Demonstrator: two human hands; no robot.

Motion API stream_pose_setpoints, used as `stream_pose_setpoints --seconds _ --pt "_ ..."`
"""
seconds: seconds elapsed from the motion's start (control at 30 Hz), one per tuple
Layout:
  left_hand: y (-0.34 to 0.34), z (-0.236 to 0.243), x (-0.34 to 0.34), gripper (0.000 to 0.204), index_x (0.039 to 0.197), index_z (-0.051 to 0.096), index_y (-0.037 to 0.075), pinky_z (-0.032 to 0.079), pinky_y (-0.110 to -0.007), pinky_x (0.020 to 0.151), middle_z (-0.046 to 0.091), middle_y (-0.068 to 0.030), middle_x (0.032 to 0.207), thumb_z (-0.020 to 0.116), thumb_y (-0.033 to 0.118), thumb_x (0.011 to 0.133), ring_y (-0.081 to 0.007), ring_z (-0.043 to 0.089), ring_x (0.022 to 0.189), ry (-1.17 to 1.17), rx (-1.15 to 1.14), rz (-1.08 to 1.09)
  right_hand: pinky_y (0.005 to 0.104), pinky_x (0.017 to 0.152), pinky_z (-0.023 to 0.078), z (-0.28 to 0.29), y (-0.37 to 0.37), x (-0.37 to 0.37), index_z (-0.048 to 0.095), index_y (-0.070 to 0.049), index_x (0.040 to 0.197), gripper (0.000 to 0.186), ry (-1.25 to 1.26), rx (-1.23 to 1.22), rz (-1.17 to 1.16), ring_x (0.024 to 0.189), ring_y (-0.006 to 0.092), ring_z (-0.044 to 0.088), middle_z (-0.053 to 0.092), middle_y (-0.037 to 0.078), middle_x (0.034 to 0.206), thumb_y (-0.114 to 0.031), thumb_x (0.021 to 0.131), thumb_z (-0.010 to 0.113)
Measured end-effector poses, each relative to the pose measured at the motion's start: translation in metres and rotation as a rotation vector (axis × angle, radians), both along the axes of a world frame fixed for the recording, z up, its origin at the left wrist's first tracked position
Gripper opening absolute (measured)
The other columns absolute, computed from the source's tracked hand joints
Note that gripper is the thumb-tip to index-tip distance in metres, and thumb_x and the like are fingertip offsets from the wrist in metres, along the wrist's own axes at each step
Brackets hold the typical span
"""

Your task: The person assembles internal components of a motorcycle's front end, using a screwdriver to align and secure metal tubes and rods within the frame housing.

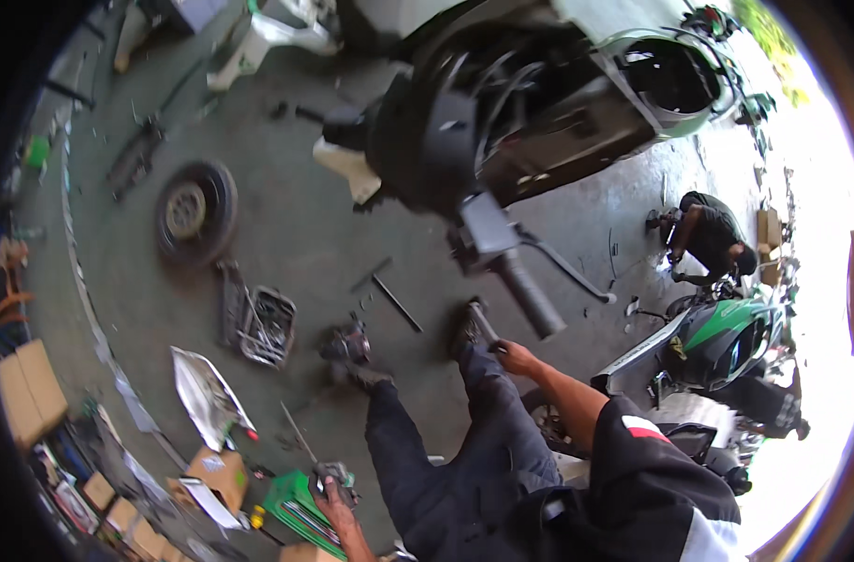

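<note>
My right hand (513,356) is closed round a long metal tool (483,318), its head beside my right shoe. At the lower left, my left hand (335,498) grips a dark metal part (334,476), from which a long thin rod seems to rise. Above me stands a partly stripped dark scooter body (577,131), its handlebar grip (530,295) hanging above the tool. A small dark mechanical part (347,342) lies by my left shoe, and two bars (399,300) lie on the floor beyond.
A wheel (188,211), metal tray (267,328) and white panel (202,398) lie leftward, with cardboard boxes (33,384) and a green case (296,506). At right, a co-worker (708,234) bends near a green motorbike (717,342); another person (764,403) is behind it.
</note>
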State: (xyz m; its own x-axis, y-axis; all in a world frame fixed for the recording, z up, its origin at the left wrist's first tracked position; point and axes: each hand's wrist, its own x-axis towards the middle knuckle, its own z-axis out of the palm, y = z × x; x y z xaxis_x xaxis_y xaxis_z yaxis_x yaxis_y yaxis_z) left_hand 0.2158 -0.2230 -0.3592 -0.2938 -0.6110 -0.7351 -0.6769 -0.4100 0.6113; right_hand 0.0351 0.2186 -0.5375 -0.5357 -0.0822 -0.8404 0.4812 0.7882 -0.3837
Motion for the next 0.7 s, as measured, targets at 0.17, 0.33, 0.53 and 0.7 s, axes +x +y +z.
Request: stream_pose_setpoints --seconds 0.17,0.33,0.53,0.7 --pt "0.060 0.101 -0.138 0.050 0.137 0.042 0.007 0.045 -0.026 0.049 0.059 -0.0119 0.088 0.054 0.026 0.093 -0.0176 0.057 0.067 0.413 0.148 -0.137 0.0368 0.057 0.051 0.075 0.089 0.031 0.049 -0.011 0.132 0.045 -0.013 -0.036 -0.402 0.066 0.0223 0.064 0.063 0.014 0.080 -0.014 0.088 0.049" --pt "0.181 0.207 -0.237 0.063 0.143 0.033 0.006 0.050 -0.029 0.056 0.060 -0.0170 0.094 0.055 0.031 0.091 -0.0199 0.059 0.072 0.795 0.235 -0.510 0.0318 0.054 0.048 0.110 0.149 0.072 0.039 -0.010 0.140 0.050 -0.011 -0.243 -0.842 0.063 0.0158 0.055 0.056 0.008 0.079 -0.011 0.091 0.051" --pt "0.271 0.256 -0.304 0.049 0.138 0.038 0.009 0.048 -0.028 0.055 0.060 -0.0182 0.092 0.051 0.028 0.095 -0.0200 0.060 0.069 0.826 0.916 -0.562 0.0328 0.048 0.047 0.108 0.192 0.106 0.032 -0.004 0.138 0.054 0.073 -0.154 -1.141 0.056 0.0180 0.054 0.055 0.010 0.074 -0.012 0.089 0.053" --pt "0.361 0.254 -0.350 0.056 0.133 0.040 0.002 0.052 -0.029 0.067 0.062 -0.0155 0.099 0.065 0.030 0.090 -0.0164 0.061 0.081 0.770 0.765 -0.812 0.0379 0.045 0.048 0.141 0.214 0.102 0.044 -0.006 0.091 0.010 0.147 -0.694 -1.653 0.055 0.0237 0.055 0.054 0.010 0.070 -0.013 0.090 0.052"
